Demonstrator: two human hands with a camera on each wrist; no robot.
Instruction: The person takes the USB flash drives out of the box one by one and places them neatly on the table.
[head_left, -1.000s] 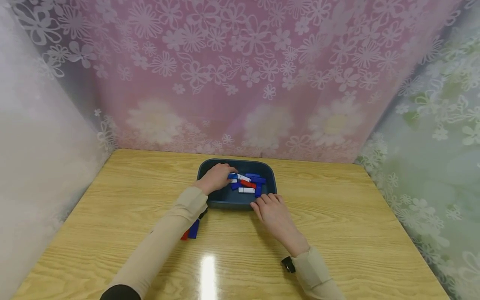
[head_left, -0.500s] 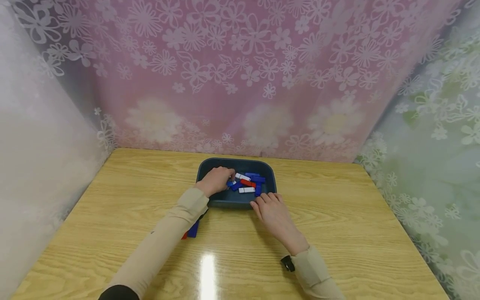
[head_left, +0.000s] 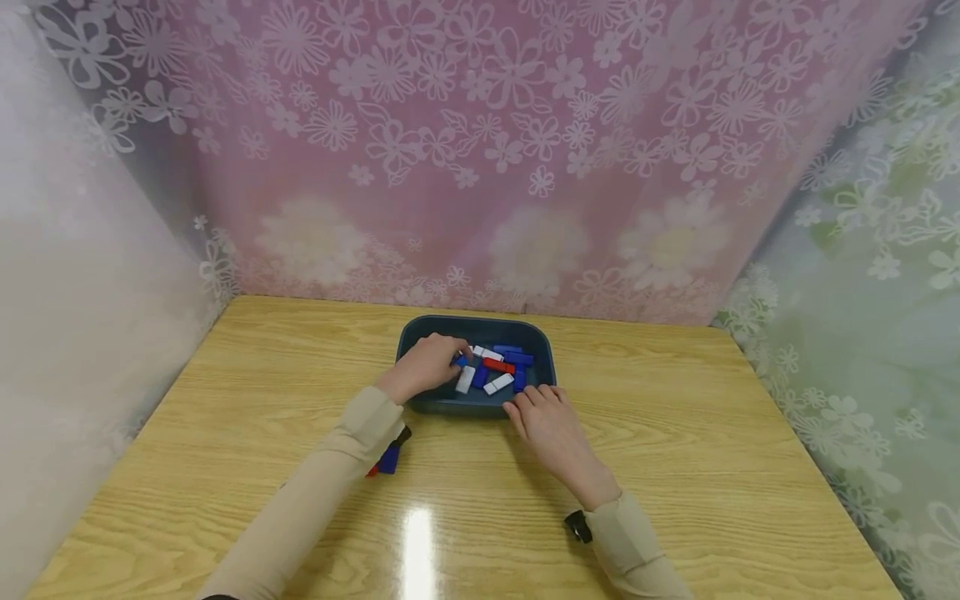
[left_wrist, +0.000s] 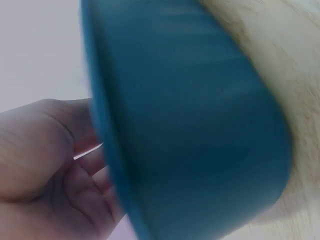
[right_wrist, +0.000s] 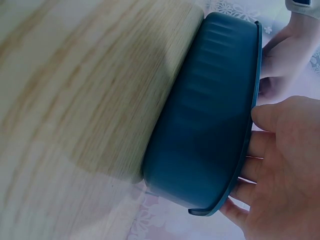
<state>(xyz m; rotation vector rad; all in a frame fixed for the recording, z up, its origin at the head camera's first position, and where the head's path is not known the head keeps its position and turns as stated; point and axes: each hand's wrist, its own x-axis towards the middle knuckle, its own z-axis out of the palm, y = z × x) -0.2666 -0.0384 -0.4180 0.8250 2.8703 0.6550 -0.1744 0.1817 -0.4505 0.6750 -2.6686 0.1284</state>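
Note:
A dark blue-green plastic bin [head_left: 457, 408] stands near the table's back edge. In it lie several USB sticks: white ones [head_left: 465, 379], a red one [head_left: 498, 365] and dark blue ones [head_left: 517, 358]. My left hand [head_left: 427, 367] reaches over the bin's left side, thumb and fingers bent about a blue USB stick [head_left: 460, 361], partly covered by them. In the left wrist view the bin's wall hides the fingertips. My right hand [head_left: 553, 437] holds the bin's front right rim; the right wrist view shows the thumb at the rim and the fingers reaching behind it.
On the wooden table [head_left: 675, 467], in front of the bin, a blue stick [head_left: 388, 460] and a red one [head_left: 372, 472] show partly from under the left forearm. A pink flowered curtain [head_left: 450, 208] hangs behind, with pale cloth on both sides.
Inside the bin the sticks have shifted under my left hand: a white one now lies beside its fingers, and the front white one has turned to a slant. The right hand stays put.

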